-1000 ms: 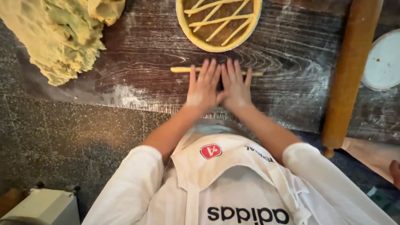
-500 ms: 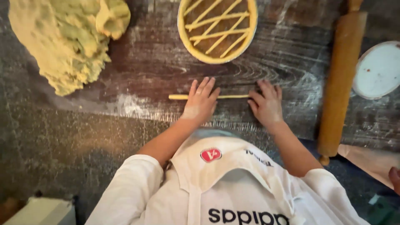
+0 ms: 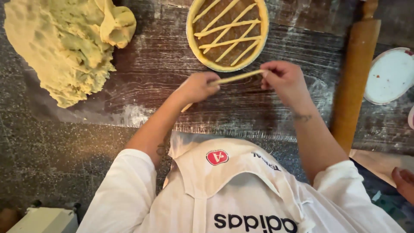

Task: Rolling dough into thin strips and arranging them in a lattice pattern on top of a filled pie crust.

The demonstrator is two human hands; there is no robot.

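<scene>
A thin rolled dough strip (image 3: pixel 238 77) is held up off the dark floured board, just below the tart. My left hand (image 3: pixel 196 87) grips it near its left part, and a short end of the strip pokes out below that hand. My right hand (image 3: pixel 284 80) pinches its right end. The round tart (image 3: pixel 227 32) lies at the top centre, with a pale crust rim, dark filling and several dough strips laid across it.
A large rough lump of pale dough (image 3: pixel 64 45) sits at the top left. A wooden rolling pin (image 3: pixel 355 77) lies lengthwise at the right, next to a white dish (image 3: pixel 390 75). Someone else's fingers (image 3: pixel 403 181) show at the lower right edge.
Both hands were rolling the strip flat on the board, first together, then spread apart. Now they have lifted it and hold it by its ends near the tart.
</scene>
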